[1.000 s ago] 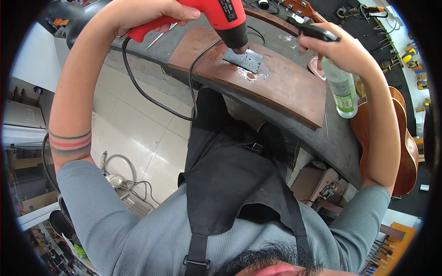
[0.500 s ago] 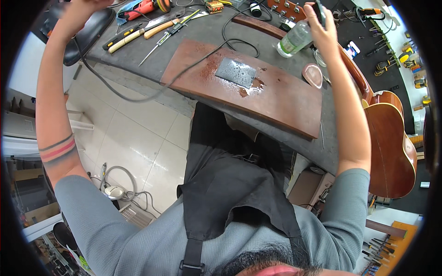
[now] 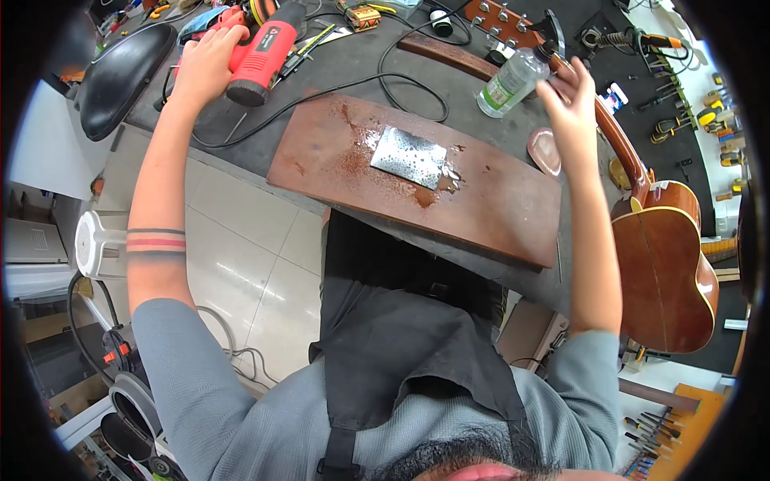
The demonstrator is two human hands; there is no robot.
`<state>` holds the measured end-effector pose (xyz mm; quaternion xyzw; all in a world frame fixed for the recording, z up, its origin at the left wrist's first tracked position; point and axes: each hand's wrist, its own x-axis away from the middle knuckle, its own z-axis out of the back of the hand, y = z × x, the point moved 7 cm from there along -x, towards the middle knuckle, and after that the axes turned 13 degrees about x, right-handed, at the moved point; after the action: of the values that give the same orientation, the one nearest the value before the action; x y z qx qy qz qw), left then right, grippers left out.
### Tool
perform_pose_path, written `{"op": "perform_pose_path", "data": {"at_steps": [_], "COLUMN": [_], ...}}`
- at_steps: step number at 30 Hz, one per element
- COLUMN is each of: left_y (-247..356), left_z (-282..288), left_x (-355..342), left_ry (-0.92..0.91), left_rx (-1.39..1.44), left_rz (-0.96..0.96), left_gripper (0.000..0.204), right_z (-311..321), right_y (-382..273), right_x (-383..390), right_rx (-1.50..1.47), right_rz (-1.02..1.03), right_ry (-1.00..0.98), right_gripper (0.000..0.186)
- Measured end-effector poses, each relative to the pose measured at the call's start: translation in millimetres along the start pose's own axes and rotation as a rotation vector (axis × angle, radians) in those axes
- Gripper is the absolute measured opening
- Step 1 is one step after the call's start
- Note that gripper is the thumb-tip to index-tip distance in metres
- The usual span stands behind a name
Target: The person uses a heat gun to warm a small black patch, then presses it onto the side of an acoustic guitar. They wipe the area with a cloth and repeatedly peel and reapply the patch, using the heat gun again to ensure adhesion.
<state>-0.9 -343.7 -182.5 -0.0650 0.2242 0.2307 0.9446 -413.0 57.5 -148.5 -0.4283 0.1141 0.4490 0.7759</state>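
My left hand (image 3: pixel 207 70) is wrapped around the handle of a red heat gun (image 3: pixel 265 58), held up over the left side of the workbench. To the right, my right hand (image 3: pixel 571 104) has its fingers apart, just beside a clear spray bottle (image 3: pixel 512 84) with a green label and a black trigger head. A brown wooden board (image 3: pixel 497 196) lies along the near edge of the bench. On it rests a dark, shiny rectangular plate (image 3: pixel 409 157) covered in water drops, with wet patches on the wood around it.
A black cable (image 3: pixel 321 111) loops across the bench behind the board. An acoustic guitar (image 3: pixel 662 264) stands at the right. Near my right wrist lies a pinkish oval dish (image 3: pixel 545 151). A black seat (image 3: pixel 124 80) and a white stool (image 3: pixel 100 244) are at the left.
My left hand has come right and nearer, bringing the heat gun into view. My right hand has let go of the spray bottle and moved down beside it. The cable has shifted off the board's middle.
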Motion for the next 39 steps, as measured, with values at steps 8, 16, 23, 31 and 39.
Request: {"op": "perform_pose_path", "data": {"at_steps": [8,16,23,31,39], "left_y": [-8.4,-16.2,18.3,255.4,285.5], "left_z": [-52.1,-60.5,0.3,45.4,58.6], "left_x": [-36.1,-40.1,-14.5,57.7,51.9], "left_ry": [0.017,-0.168,0.088,0.097,0.495], "left_rx": [-0.1,-0.045,0.129,0.955,1.045], "left_rz": [0.139,0.235,0.134,-0.184,-0.346], "left_gripper": [0.036,0.047,0.073,0.07,0.044], "right_z": [-59.5,-77.6,-81.3,-32.3,6.9], "right_y": [-100.3,-107.3,-98.3,-142.3,-142.7], "right_x": [123.5,121.8,118.6,114.5,126.0], "right_rx": [0.39,0.415,-0.075,0.099,0.067], "right_rz": [0.197,0.216,-0.155,0.363,0.526], "right_ry": [-0.631,-0.707,-0.679,-0.277,-0.018], "right_gripper": [0.075,0.069,0.046,0.025,0.044]}}
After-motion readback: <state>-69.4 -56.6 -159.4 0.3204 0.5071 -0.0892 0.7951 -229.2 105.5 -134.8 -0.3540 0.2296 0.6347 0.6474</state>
